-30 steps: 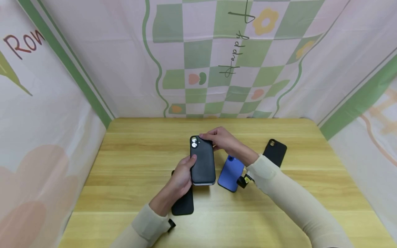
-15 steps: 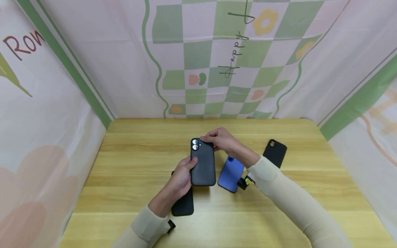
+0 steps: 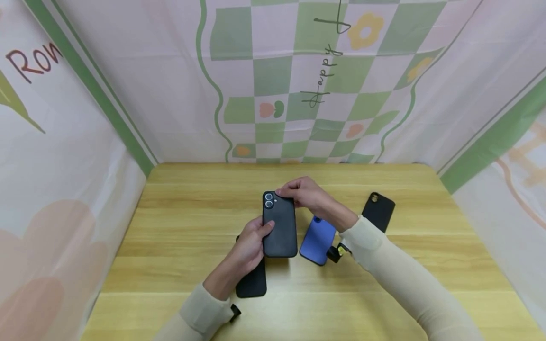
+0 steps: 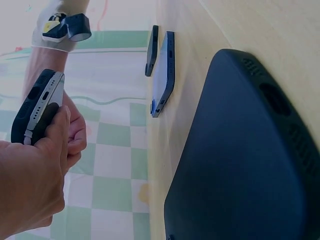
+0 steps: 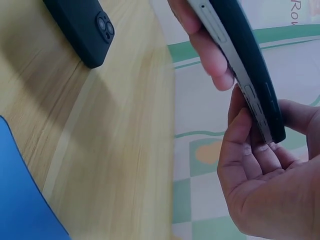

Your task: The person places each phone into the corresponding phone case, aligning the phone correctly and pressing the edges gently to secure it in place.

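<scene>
In the head view my left hand (image 3: 251, 241) grips a phone in a black case (image 3: 279, 232) by its left side, thumb across the back. My right hand (image 3: 306, 193) pinches the top right corner, thumb on the back. Two round camera lenses show at the top left. From the right wrist, the phone's silver side (image 5: 235, 65) with its buttons lies bare beside the dark case (image 5: 250, 60). The silver bottom edge (image 4: 47, 100) is also exposed in the left wrist view. The phone is raised above the table. Its screen is mostly hidden.
A black-cased phone (image 3: 251, 282) lies partly under my left forearm. A blue phone (image 3: 317, 241) lies right of the held one, partly behind my right wrist. Farther right is another black case with a camera cutout (image 3: 378, 210). The wooden table (image 3: 187, 199) meets a patterned cloth wall.
The held phone has dropped slightly and tilted, so the pale strip at its lower end is out of sight in the head view. Both hands keep their hold; my left thumb has shifted slightly inward.
</scene>
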The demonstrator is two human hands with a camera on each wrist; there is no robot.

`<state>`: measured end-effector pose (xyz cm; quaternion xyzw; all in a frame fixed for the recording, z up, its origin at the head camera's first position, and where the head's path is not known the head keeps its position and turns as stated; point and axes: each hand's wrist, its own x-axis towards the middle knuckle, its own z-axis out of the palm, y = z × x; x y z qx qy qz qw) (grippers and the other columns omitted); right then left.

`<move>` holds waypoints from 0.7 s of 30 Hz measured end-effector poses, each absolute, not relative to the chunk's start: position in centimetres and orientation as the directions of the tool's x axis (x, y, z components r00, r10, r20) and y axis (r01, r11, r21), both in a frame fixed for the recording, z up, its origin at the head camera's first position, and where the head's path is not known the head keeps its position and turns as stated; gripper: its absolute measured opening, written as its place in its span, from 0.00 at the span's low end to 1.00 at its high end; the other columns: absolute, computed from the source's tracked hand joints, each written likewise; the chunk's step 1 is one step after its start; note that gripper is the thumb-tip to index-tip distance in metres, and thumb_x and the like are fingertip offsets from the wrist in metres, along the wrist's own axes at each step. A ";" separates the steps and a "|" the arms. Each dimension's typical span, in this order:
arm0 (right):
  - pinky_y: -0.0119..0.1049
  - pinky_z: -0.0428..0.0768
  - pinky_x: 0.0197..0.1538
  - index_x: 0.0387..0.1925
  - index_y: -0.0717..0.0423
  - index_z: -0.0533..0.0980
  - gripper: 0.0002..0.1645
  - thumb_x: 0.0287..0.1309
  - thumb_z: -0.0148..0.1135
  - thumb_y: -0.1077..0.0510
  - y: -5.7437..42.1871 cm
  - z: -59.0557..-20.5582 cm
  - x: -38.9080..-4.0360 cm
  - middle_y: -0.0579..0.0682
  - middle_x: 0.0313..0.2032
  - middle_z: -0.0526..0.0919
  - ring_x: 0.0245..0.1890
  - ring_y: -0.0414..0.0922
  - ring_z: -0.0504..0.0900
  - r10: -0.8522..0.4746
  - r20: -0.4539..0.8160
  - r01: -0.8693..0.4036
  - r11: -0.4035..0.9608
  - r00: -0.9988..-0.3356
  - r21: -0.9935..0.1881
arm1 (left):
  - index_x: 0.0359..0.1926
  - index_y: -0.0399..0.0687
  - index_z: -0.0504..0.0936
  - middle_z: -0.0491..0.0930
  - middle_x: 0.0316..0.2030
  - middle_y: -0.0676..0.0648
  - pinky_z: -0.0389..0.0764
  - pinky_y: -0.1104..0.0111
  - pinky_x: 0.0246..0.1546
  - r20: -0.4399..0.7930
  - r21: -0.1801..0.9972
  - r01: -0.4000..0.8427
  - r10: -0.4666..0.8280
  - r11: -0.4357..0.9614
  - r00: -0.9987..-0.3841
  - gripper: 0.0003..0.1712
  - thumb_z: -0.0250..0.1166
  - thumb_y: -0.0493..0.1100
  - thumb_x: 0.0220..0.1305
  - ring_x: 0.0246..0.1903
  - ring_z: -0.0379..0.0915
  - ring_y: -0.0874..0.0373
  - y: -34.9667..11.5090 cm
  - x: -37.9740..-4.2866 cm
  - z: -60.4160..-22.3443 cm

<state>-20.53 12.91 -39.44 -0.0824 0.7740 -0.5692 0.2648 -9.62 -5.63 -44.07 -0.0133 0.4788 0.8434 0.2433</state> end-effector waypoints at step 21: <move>0.47 0.91 0.45 0.52 0.66 0.86 0.19 0.73 0.67 0.53 14.8 -39.7 -20.9 0.52 0.29 0.90 0.27 0.44 0.90 -0.424 -0.405 0.266 0.350 -0.810 -0.898 | 0.80 0.33 0.57 0.66 0.75 0.35 0.67 0.50 0.76 -0.238 0.836 -0.387 0.378 -0.390 -0.895 0.28 0.44 0.38 0.87 0.76 0.62 0.45 -5.6 -9.4 -44.2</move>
